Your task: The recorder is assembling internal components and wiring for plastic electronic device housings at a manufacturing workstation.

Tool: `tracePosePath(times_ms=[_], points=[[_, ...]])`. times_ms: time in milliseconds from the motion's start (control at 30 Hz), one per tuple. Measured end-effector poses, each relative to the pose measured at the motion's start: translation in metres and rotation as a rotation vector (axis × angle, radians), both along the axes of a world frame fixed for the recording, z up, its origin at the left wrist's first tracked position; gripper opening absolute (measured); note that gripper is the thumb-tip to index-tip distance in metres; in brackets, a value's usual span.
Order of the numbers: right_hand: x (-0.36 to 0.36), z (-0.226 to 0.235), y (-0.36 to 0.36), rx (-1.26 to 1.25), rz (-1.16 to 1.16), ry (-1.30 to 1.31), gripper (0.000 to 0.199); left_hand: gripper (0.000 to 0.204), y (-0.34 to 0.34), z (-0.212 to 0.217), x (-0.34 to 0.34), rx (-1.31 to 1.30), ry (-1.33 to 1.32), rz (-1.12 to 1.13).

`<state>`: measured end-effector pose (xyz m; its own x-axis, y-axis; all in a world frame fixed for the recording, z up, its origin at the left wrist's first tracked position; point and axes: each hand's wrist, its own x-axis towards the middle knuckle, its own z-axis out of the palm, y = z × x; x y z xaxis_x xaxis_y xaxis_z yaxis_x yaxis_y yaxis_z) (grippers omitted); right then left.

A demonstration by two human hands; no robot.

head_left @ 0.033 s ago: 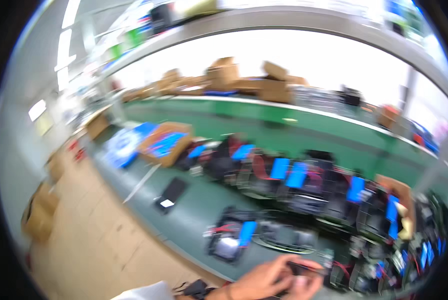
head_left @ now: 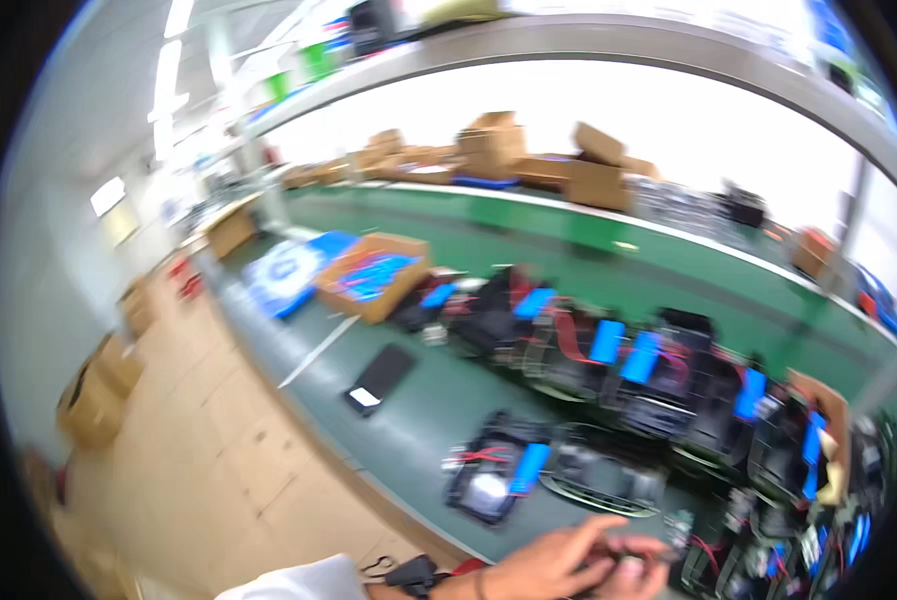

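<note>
At the lower edge, my left hand and my right hand meet over the bench, fingers bent together. A small dark part shows between them; blur and fingers hide most of it. Just left of the hands lies an opened black device with red wires, a blue block and a bright round spot. Behind them rests an empty-looking black frame-like housing. Farther left, a flat black rectangular piece with a white label lies alone on the green bench top.
A row of opened black housings with blue blocks and red wires runs along the bench, more crowding the right. A cardboard box of blue pieces stands left. Cartons line the shelf behind. A floor carton sits left of the aisle.
The view has swung left, so the bench and its contents appear farther right. My hands stay together at the lower edge, and the dark part shows less between the fingers.
</note>
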<state>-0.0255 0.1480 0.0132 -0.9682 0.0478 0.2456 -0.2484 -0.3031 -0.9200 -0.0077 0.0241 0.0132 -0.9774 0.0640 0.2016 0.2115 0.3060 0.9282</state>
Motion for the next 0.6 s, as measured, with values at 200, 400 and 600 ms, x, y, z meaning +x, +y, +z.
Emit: tracePosePath(times_ms=[200,400,600], points=[[0.001,-0.011,-0.028,-0.073,0.088,0.039,0.024,0.051,-0.028,0.027,0.015,-0.041,0.079,0.12],[0.0,-0.006,-0.022,0.066,0.149,0.052,0.033,0.044,-0.03,0.029,0.016,-0.016,0.097,0.119],[0.001,-0.005,-0.026,0.043,0.04,-0.022,0.028,0.05,-0.037,0.028,0.02,-0.036,-0.066,-0.029]])
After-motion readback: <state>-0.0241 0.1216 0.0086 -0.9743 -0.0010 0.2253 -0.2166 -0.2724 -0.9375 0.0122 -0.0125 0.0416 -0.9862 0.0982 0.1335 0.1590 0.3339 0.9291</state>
